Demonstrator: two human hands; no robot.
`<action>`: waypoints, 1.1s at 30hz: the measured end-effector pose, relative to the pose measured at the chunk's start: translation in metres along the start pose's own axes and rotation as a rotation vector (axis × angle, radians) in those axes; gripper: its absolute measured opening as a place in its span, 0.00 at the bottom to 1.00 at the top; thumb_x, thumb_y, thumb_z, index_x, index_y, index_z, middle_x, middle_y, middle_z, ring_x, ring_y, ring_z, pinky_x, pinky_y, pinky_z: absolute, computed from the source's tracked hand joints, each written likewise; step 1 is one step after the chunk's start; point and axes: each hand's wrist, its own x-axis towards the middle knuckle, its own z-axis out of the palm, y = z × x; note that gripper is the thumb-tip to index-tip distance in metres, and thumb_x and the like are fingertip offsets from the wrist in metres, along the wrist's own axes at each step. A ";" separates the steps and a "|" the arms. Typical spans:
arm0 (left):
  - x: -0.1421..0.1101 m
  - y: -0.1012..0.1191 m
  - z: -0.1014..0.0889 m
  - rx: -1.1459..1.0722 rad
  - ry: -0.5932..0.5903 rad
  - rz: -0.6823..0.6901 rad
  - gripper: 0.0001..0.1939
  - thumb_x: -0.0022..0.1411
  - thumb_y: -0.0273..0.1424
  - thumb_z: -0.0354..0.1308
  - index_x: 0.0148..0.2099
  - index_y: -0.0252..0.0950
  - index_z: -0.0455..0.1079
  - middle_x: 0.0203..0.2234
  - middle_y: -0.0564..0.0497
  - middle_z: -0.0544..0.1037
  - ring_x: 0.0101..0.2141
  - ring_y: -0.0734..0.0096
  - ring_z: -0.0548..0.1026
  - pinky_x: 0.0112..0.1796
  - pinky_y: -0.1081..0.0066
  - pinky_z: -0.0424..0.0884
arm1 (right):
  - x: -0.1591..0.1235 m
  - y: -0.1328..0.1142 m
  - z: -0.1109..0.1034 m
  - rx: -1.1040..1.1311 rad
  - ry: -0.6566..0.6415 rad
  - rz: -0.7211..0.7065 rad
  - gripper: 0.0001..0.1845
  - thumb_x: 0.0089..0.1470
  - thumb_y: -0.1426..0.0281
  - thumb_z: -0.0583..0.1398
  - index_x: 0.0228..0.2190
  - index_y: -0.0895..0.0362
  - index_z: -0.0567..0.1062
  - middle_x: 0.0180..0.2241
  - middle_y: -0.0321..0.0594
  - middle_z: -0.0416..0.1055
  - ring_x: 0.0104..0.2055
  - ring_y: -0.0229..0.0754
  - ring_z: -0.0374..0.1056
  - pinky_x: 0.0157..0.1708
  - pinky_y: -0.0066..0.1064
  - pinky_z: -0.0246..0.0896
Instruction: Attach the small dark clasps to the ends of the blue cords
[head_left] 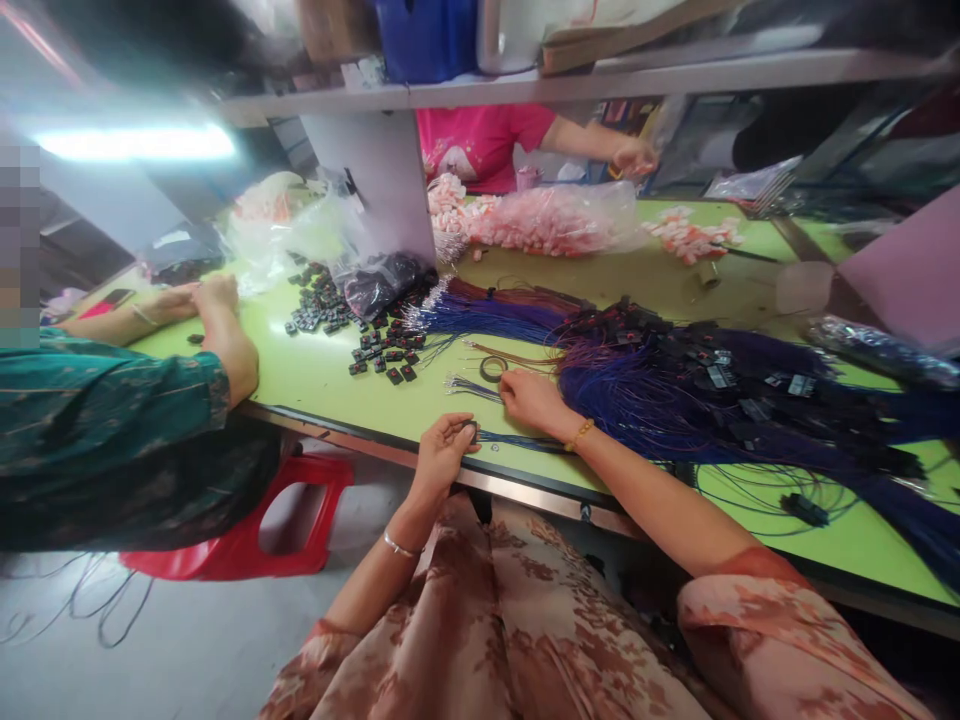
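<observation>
My left hand (442, 452) is closed at the front edge of the green table, thumb and fingers pinching a small black connector (472, 433). Dark blue wires (517, 440) run from that connector to the right, under my right wrist. My right hand (534, 402) is further back, its fingertips pinched on a few thin blue wires (474, 387) whose bare metal ends point left. Just behind those fingertips lies a black ring like a roll of tape (493, 369). Brown wires (510, 353) lie beyond it.
Loose black connectors (382, 350) are scattered at the back left. A large heap of blue wires (622, 385) with black connectors covers the right side. A co-worker's hands (217, 305) rest on the table at left, above a red stool (315, 510). Another person's hand (634, 157) shows across the table.
</observation>
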 end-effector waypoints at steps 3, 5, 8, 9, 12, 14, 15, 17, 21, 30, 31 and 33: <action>0.000 0.001 0.000 0.008 -0.008 -0.005 0.22 0.44 0.38 0.70 0.40 0.32 0.72 0.29 0.49 0.76 0.31 0.72 0.74 0.32 0.70 0.74 | 0.000 0.003 -0.001 0.006 -0.049 -0.010 0.12 0.56 0.73 0.51 0.37 0.58 0.73 0.38 0.45 0.74 0.37 0.44 0.67 0.33 0.30 0.52; 0.000 0.002 0.001 0.011 -0.010 -0.001 0.21 0.44 0.38 0.70 0.39 0.32 0.72 0.29 0.49 0.76 0.30 0.72 0.74 0.32 0.70 0.74 | 0.000 0.004 -0.005 -0.001 -0.085 -0.023 0.12 0.58 0.72 0.51 0.39 0.58 0.73 0.38 0.45 0.74 0.36 0.44 0.67 0.33 0.30 0.52; -0.001 0.003 0.001 0.010 -0.016 0.007 0.21 0.45 0.37 0.69 0.39 0.32 0.72 0.29 0.49 0.76 0.31 0.72 0.74 0.32 0.70 0.74 | 0.001 0.004 -0.008 -0.023 -0.110 -0.092 0.12 0.58 0.68 0.52 0.40 0.57 0.72 0.40 0.45 0.74 0.39 0.44 0.67 0.33 0.30 0.51; -0.001 0.003 0.000 0.011 -0.019 0.010 0.21 0.45 0.37 0.69 0.40 0.32 0.72 0.29 0.49 0.76 0.31 0.72 0.74 0.32 0.70 0.74 | 0.001 0.003 -0.009 -0.030 -0.118 -0.112 0.11 0.58 0.68 0.53 0.39 0.57 0.73 0.40 0.45 0.74 0.39 0.44 0.67 0.33 0.29 0.51; -0.002 0.003 -0.001 0.016 -0.028 0.017 0.20 0.46 0.37 0.69 0.40 0.33 0.72 0.29 0.49 0.76 0.31 0.73 0.74 0.33 0.70 0.74 | 0.002 0.001 -0.009 -0.041 -0.136 -0.124 0.11 0.59 0.71 0.51 0.37 0.57 0.72 0.40 0.44 0.74 0.39 0.43 0.67 0.33 0.29 0.51; -0.003 0.003 -0.002 0.021 -0.034 0.022 0.20 0.46 0.37 0.68 0.40 0.33 0.72 0.29 0.49 0.76 0.31 0.73 0.74 0.33 0.70 0.74 | 0.003 -0.001 -0.009 -0.069 -0.122 -0.122 0.12 0.60 0.72 0.49 0.38 0.58 0.72 0.39 0.46 0.74 0.39 0.44 0.67 0.34 0.29 0.51; -0.003 0.002 -0.003 0.022 -0.036 0.025 0.20 0.46 0.37 0.68 0.40 0.33 0.72 0.29 0.49 0.76 0.31 0.73 0.74 0.33 0.70 0.74 | 0.003 -0.003 -0.009 -0.097 -0.107 -0.125 0.12 0.60 0.72 0.49 0.38 0.59 0.72 0.40 0.48 0.73 0.39 0.45 0.68 0.35 0.30 0.52; -0.003 0.002 -0.003 0.025 -0.034 0.032 0.20 0.46 0.37 0.68 0.41 0.33 0.72 0.29 0.49 0.76 0.31 0.73 0.74 0.33 0.70 0.74 | 0.002 -0.006 -0.010 -0.151 -0.074 -0.133 0.12 0.60 0.72 0.49 0.39 0.61 0.71 0.40 0.51 0.73 0.39 0.47 0.68 0.35 0.31 0.52; -0.003 0.003 0.000 0.027 -0.031 0.043 0.20 0.46 0.37 0.68 0.40 0.33 0.72 0.29 0.49 0.75 0.31 0.73 0.73 0.32 0.71 0.74 | 0.004 -0.017 -0.013 -0.061 -0.016 -0.111 0.12 0.59 0.71 0.49 0.39 0.61 0.71 0.35 0.49 0.74 0.34 0.44 0.67 0.32 0.30 0.50; -0.003 0.003 0.005 -0.053 -0.054 0.028 0.20 0.46 0.38 0.68 0.40 0.34 0.70 0.32 0.50 0.74 0.33 0.73 0.73 0.36 0.69 0.74 | 0.015 -0.048 -0.009 0.571 0.131 -0.251 0.05 0.50 0.72 0.54 0.26 0.59 0.70 0.22 0.33 0.66 0.24 0.33 0.58 0.25 0.24 0.48; -0.003 0.002 0.005 -0.074 -0.060 0.020 0.20 0.46 0.38 0.68 0.41 0.35 0.70 0.33 0.50 0.74 0.34 0.73 0.73 0.38 0.68 0.74 | 0.013 -0.047 -0.008 0.625 0.125 -0.251 0.05 0.49 0.71 0.54 0.26 0.59 0.69 0.21 0.32 0.65 0.23 0.32 0.57 0.24 0.24 0.48; -0.003 0.001 0.006 -0.117 -0.065 0.009 0.21 0.47 0.39 0.67 0.41 0.35 0.69 0.34 0.50 0.74 0.35 0.72 0.73 0.39 0.67 0.73 | 0.004 -0.041 -0.005 0.725 0.097 -0.246 0.05 0.49 0.70 0.54 0.26 0.59 0.69 0.20 0.31 0.64 0.23 0.32 0.57 0.24 0.23 0.49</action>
